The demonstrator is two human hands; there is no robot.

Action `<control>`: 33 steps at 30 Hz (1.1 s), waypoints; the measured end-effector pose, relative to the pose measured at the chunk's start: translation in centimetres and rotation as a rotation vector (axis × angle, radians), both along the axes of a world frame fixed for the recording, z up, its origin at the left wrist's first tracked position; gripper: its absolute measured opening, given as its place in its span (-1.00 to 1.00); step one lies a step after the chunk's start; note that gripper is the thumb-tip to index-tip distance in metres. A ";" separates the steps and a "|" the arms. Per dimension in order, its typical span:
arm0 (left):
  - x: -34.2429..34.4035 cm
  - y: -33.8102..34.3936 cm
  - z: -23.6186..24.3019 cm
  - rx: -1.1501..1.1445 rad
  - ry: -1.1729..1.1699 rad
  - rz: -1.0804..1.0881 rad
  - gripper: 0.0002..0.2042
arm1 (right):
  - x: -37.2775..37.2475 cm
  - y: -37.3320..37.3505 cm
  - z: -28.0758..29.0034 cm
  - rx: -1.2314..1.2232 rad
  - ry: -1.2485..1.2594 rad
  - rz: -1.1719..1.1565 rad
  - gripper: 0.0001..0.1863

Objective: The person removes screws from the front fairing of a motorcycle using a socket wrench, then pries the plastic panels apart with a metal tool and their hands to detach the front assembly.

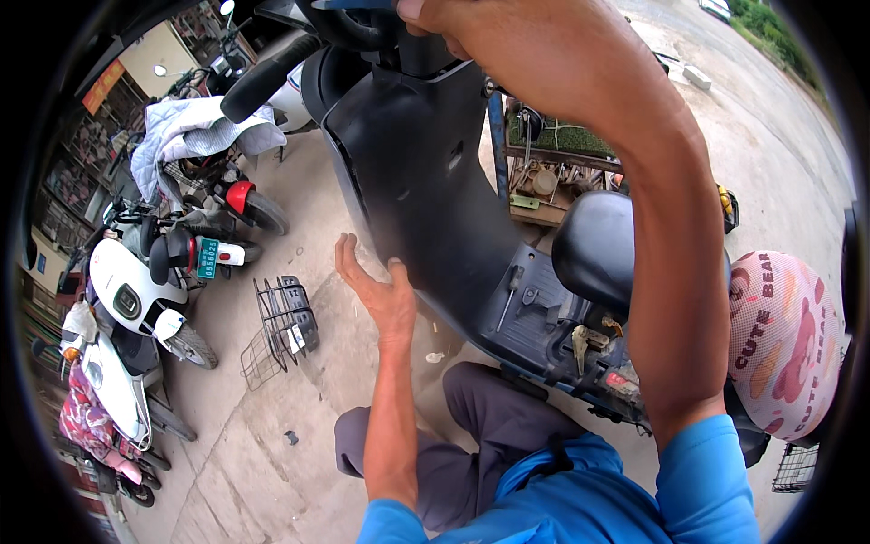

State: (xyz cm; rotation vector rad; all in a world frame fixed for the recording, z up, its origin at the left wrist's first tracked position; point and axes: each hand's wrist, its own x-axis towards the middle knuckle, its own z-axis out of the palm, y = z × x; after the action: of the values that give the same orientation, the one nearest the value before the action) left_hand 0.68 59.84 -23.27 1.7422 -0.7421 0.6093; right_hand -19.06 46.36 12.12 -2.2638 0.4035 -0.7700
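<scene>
An electric scooter with a black front panel [417, 163] stands in front of me. My left hand [385, 295] is open beside the panel's lower left edge, fingers spread and holding nothing. Up at the top edge, my right hand [480, 32] is closed by the handlebar area, next to a blue piece [353, 4]; what it grips is cut off. A black handlebar grip [270, 80] sticks out to the left. On the scooter's footboard [535, 276] lies a screwdriver [509, 295], and behind it is a small black seat [594, 245].
A black wire basket or rack [288, 317] lies on the concrete to the left. Several parked scooters line the left side, one a white scooter [127, 281]. Beyond the panel stands a crate of tools and parts [544, 186]. A pink patterned seat cover [784, 344] is at right.
</scene>
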 end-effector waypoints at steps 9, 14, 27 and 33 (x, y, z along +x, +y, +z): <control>-4.9 -3.0 14.8 0.090 -0.550 -0.028 -0.37 | 0.5 -4.2 5.5 -0.678 0.599 0.090 -0.66; -5.5 -5.2 20.2 0.307 -0.684 0.148 -0.38 | -0.1 -4.5 6.0 -0.728 0.643 0.153 -0.71; -5.8 -8.0 20.1 0.295 -0.719 0.297 -0.47 | 1.4 -12.8 -5.3 -1.610 -0.223 -0.212 -0.92; -5.7 -9.1 20.4 0.203 -0.697 0.259 -0.47 | 1.6 -13.5 -5.7 -1.628 -0.318 -0.199 -0.94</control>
State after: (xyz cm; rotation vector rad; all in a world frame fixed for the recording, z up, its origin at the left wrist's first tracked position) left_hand -5.07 50.71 -2.84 1.8292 -1.0864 1.3999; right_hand -17.42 32.87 6.39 -3.3947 -0.3576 -2.0199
